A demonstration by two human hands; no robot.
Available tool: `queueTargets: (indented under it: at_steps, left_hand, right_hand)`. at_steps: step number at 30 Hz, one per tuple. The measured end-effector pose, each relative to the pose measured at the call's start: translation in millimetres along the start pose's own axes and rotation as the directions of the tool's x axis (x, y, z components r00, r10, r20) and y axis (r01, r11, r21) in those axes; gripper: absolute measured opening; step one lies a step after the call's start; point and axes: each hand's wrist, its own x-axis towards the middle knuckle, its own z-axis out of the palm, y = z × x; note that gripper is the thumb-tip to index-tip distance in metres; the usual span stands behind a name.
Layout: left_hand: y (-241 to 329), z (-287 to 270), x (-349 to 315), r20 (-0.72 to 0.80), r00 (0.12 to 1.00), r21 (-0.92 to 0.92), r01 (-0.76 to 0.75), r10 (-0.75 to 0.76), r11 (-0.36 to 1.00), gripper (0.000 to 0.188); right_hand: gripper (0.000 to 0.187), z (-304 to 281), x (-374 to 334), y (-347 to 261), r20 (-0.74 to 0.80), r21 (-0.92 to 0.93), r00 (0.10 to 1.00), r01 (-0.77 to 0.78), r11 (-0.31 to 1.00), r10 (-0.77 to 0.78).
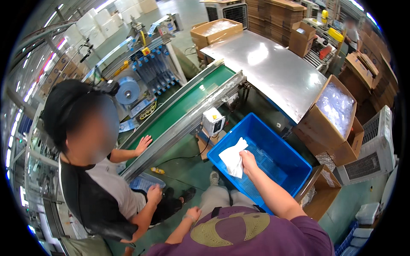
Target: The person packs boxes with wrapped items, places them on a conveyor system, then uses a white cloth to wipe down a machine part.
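Observation:
My right hand [248, 161] reaches over a large blue plastic bin [276, 178] and grips a crumpled white cloth [232, 158] near its right side. The cloth hangs loosely above the left part of the bin, whose perforated floor shows below. By my left thigh, my left hand [193, 213] is held low with its fingers curled in; nothing shows in it.
A co-worker [100, 183] stands at my left, one hand [144, 145] on the green conveyor belt [192, 98]. Ahead is a metal table [273, 70]. A carton of clear plastic pieces [335, 109] stands right, beside a grey air cooler [370, 149]. A white control box [213, 122] sits beside the conveyor.

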Motion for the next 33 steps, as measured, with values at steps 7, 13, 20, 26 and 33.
queueTargets:
  at_steps: [7, 13, 20, 26, 33]
  left_hand:
    - [-75.0, 56.2, -154.5, 0.145, 0.916, -0.076, 0.388, -0.375, 0.918, 0.041]
    - [-89.5, 99.7, -166.1, 0.224, 0.867, -0.049, 0.467, -0.446, 0.883, 0.040]
    - [-95.6, 92.1, -130.1, 0.150, 0.923, -0.055, 0.367, -0.356, 0.929, 0.037]
    - [-97.9, 58.7, -107.9, -0.079, 0.970, -0.143, 0.217, -0.230, 0.966, 0.036]
    - [-88.0, 80.7, -86.5, 0.018, 0.963, -0.044, 0.270, -0.270, 0.962, 0.036]
  right_hand:
    - [0.030, 51.4, 52.0, 49.8, -0.147, -0.686, 0.975, 0.021, 0.727, -0.166]
    - [0.027, 60.1, 37.8, 17.4, 0.127, -0.940, 0.910, 0.237, 0.244, -0.394]
    - [0.020, 16.3, 46.1, -19.1, 0.001, -0.957, 0.887, 0.135, 0.256, -0.462]
    - [0.017, 12.6, 51.4, -37.4, 0.128, -0.964, 0.880, 0.219, 0.152, -0.458]
    - [0.023, -46.2, 58.2, -96.0, 0.096, -0.964, 0.667, 0.246, 0.097, -0.739]
